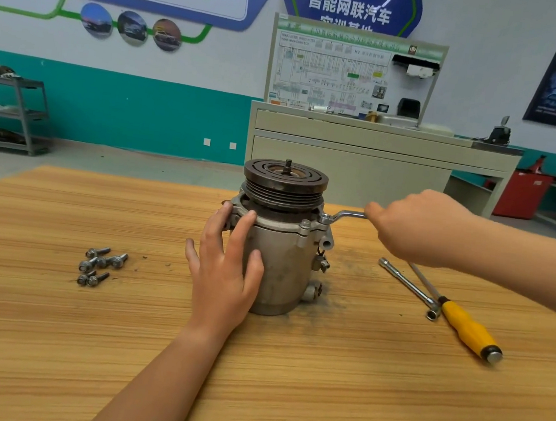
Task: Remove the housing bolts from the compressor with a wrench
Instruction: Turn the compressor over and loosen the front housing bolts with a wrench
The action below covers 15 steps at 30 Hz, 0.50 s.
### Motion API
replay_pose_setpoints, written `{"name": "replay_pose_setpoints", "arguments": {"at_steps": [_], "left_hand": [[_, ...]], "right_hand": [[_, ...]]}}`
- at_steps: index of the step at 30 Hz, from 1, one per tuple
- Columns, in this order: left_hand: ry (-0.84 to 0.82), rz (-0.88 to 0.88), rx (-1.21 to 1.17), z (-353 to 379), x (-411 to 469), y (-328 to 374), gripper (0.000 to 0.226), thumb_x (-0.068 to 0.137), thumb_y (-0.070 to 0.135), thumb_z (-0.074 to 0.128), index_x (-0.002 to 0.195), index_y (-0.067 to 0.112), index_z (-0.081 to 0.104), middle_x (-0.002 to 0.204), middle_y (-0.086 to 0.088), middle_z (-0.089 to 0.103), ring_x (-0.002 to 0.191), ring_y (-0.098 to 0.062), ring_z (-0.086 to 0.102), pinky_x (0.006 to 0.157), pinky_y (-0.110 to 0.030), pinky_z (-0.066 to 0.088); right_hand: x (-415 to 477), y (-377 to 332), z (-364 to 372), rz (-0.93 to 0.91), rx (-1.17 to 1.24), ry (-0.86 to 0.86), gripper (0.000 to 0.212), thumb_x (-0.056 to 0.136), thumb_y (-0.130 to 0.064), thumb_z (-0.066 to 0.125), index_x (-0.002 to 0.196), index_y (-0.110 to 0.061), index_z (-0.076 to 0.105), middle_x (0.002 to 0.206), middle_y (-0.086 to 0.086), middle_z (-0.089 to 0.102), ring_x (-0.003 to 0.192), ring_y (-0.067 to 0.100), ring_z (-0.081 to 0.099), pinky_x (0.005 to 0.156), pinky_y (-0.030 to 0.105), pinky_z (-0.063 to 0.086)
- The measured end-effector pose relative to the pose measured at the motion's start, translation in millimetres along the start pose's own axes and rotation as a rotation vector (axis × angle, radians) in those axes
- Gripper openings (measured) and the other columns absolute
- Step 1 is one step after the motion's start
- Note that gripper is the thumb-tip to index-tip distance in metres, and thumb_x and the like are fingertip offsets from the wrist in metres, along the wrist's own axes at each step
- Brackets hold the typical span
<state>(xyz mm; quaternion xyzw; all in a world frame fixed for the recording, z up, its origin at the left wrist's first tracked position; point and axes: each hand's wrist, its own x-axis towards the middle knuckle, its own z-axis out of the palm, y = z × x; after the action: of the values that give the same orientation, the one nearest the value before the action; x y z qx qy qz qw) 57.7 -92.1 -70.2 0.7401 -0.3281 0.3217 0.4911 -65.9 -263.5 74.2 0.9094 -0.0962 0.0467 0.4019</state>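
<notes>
Bracing the grey, cylinder-shaped metal compressor (278, 261), my left hand (223, 273) lies flat against its near-left side. The fingers are straight and spread, with the tips reaching the flange below the dark grooved pulley (285, 176). It presses rather than grasps, and I judge that this is to stop the body twisting or tipping when the tool pulls. The compressor stands upright, pulley end up, near the middle of the pale wood-grain table (52, 323).

My right hand (419, 225) is curled round the handle of the slim, cranked steel wrench (344, 215). The thumb lies along the shaft, and the grip is far out from the ring end, which I take to be for leverage. The ring end sits over a bolt head (324, 219) on the right-hand ear of the flange. A second flange bolt (305, 224) stands just beside it, toward the front, so by my reading the housing is not yet free.

A small heap of loose grey flanged bolts (99, 265) lies well apart to the left of the compressor. I judge these are bolts already out, kept clear of the wrench's swing. To the right, near my forearm, a chrome socket bar (409, 287) and a yellow-handled screwdriver (463, 324) lie side by side, untouched. Dark grit dusts the tabletop around the compressor's base on that side.
</notes>
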Motion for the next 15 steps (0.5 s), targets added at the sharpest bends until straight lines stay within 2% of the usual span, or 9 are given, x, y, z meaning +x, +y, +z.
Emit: {"name": "replay_pose_setpoints", "arguments": {"at_steps": [2,4,7,9,12,15], "left_hand": [[0.003,0.003,-0.001,1,0,-1,0.045,0.087,0.036,0.034,0.132,0.036,0.029,0.149,-0.007,0.028,0.136,-0.018,0.024,0.106,-0.061,0.007],[0.005,0.003,-0.003,2,1,-2,0.045,0.087,0.036,0.034,0.132,0.036,0.029,0.148,-0.007,0.028,0.136,-0.018,0.024,0.106,-0.062,0.007],[0.006,0.003,-0.011,2,1,-2,0.045,0.086,0.037,0.035,0.131,0.037,0.029,0.148,-0.006,0.028,0.135,-0.016,0.024,0.107,-0.06,0.006],[0.004,-0.001,-0.02,1,2,-1,0.045,0.086,0.037,0.035,0.131,0.037,0.029,0.148,-0.005,0.028,0.135,-0.018,0.025,0.107,-0.061,0.005],[0.005,0.0,-0.026,1,2,0,0.045,0.086,0.036,0.035,0.13,0.037,0.03,0.147,-0.008,0.03,0.134,-0.019,0.027,0.106,-0.065,0.009],[0.016,0.005,-0.03,0,3,1,0.044,0.085,0.034,0.035,0.129,0.034,0.031,0.145,-0.013,0.033,0.132,-0.019,0.027,0.103,-0.071,0.016]], "right_hand": [[18,3,9,-0.011,-0.007,0.003,0.017,0.094,-0.01,0.039,0.11,-0.013,0.044,0.059,-0.004,0.035,0.047,0.01,0.034,0.041,0.022,0.024],[40,0,16,-0.007,0.064,0.072,0.021,0.092,-0.003,0.041,0.111,-0.011,0.044,0.066,-0.002,0.041,0.058,0.016,0.045,0.052,0.024,0.036],[68,-12,24,-0.011,0.224,0.25,0.03,0.091,0.002,0.04,0.117,-0.01,0.048,0.098,0.006,0.061,0.09,0.025,0.057,0.076,0.031,0.044],[74,-18,29,-0.01,0.303,0.331,0.032,0.091,0.001,0.04,0.119,-0.01,0.05,0.108,0.008,0.061,0.098,0.027,0.056,0.076,0.033,0.044],[63,-15,34,0.1,0.465,0.41,0.031,0.094,-0.004,0.04,0.123,-0.008,0.049,0.106,0.012,0.063,0.094,0.03,0.058,0.069,0.037,0.045],[35,-9,28,0.315,0.84,0.502,0.029,0.099,-0.018,0.037,0.123,-0.006,0.045,0.085,0.015,0.063,0.076,0.033,0.06,0.065,0.042,0.049]]}}
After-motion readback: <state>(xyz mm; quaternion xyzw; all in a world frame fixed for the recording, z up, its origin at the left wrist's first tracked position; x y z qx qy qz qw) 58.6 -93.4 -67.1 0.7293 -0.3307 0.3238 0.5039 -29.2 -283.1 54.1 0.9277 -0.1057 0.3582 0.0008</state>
